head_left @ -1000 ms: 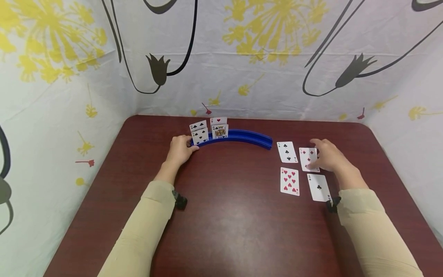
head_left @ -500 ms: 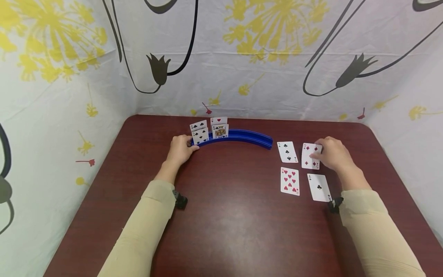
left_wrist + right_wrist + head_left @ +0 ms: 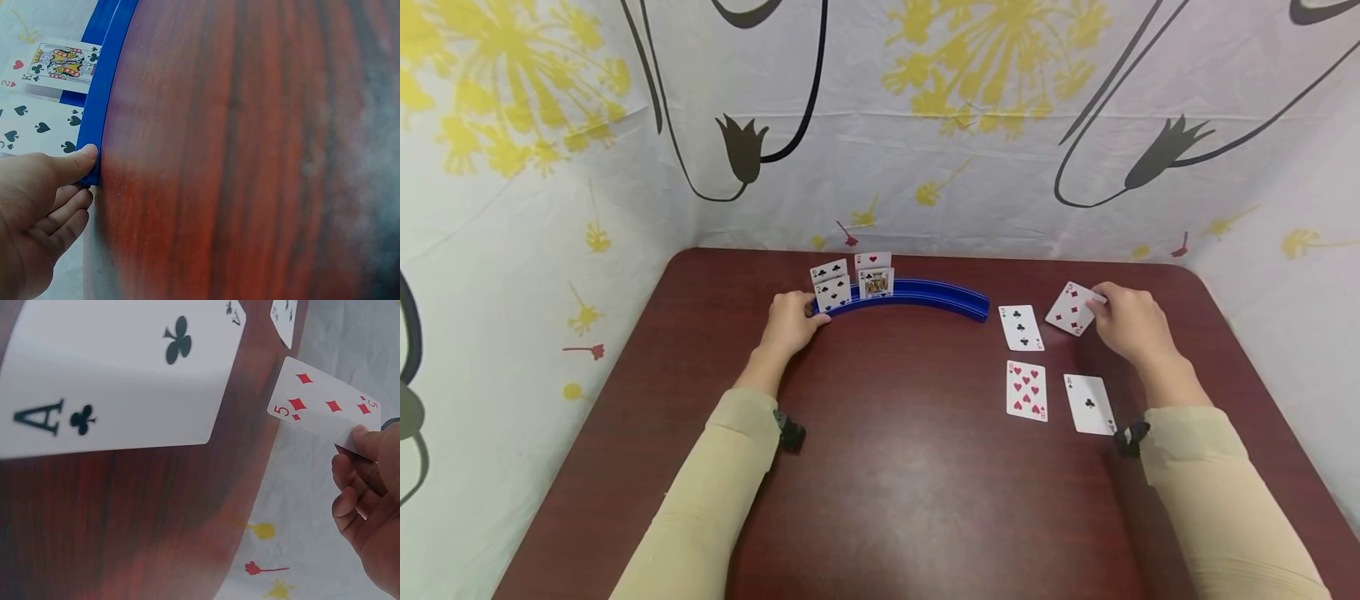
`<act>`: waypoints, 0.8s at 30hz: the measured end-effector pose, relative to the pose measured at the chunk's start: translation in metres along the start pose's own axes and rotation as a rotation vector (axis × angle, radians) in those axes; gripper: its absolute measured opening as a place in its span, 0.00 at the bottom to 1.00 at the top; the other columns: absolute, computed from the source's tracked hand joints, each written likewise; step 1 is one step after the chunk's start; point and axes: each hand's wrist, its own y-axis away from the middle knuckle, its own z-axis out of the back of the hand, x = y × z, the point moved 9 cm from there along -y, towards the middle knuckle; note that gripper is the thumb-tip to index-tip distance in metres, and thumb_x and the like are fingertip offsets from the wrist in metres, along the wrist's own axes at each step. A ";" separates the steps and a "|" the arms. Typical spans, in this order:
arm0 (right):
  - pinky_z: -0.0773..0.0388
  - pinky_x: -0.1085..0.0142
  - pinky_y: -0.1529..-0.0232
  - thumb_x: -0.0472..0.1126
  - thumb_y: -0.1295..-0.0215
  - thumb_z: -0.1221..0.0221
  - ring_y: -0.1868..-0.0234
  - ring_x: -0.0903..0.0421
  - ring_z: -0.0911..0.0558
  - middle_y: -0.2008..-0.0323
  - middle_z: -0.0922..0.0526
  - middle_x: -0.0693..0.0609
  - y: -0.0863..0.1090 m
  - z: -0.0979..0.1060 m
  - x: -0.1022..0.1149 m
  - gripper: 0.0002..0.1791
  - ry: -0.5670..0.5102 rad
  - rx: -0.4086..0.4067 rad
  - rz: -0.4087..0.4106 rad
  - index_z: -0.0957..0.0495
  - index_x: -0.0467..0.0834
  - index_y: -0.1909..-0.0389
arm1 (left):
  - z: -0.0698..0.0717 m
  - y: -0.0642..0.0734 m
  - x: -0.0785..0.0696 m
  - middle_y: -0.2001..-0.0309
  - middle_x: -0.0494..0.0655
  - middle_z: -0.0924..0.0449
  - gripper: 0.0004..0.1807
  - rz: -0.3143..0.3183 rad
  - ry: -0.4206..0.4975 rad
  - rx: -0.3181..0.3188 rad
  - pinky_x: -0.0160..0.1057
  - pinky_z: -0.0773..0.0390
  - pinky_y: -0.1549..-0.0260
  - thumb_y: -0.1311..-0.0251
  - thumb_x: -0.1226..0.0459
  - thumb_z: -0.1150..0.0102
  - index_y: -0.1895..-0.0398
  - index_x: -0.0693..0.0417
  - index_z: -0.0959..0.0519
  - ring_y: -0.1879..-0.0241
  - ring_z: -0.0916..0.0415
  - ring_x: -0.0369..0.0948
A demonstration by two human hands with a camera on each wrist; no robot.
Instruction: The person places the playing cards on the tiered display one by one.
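Note:
My right hand point(image 3: 1131, 323) pinches the five of diamonds point(image 3: 319, 400) between thumb and fingers, the card lifted and tilted. At the left end of the curved blue card holder point(image 3: 936, 293), my left hand point(image 3: 790, 323) grips it, thumb on the front wall and fingers partly hidden behind. Standing in the holder are the five of spades point(image 3: 40, 128) and, beside it, the king of clubs point(image 3: 876, 283). Behind them rise a card of clubs or spades point(image 3: 829, 270) and the two of hearts point(image 3: 14, 72).
Face up on the brown table point(image 3: 910, 500) lie the three of clubs point(image 3: 1021, 327), the eight of hearts point(image 3: 1027, 390) and the ace of clubs point(image 3: 1090, 404). A white patterned cloth point(image 3: 985, 192) surrounds the table's back and sides.
My right hand has taken up the five of diamonds from the table, raised it away from me and turned it. My left hand has stayed on the card holder.

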 end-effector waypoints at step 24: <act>0.28 0.39 0.64 0.36 0.27 0.42 0.66 0.35 0.19 0.61 0.16 0.30 -0.014 0.014 0.028 0.14 -0.060 -0.092 0.048 0.20 0.30 0.48 | 0.001 0.000 -0.001 0.53 0.62 0.17 0.28 -0.011 -0.009 -0.005 0.51 0.18 0.50 0.36 0.59 0.30 0.38 0.67 0.22 0.52 0.19 0.53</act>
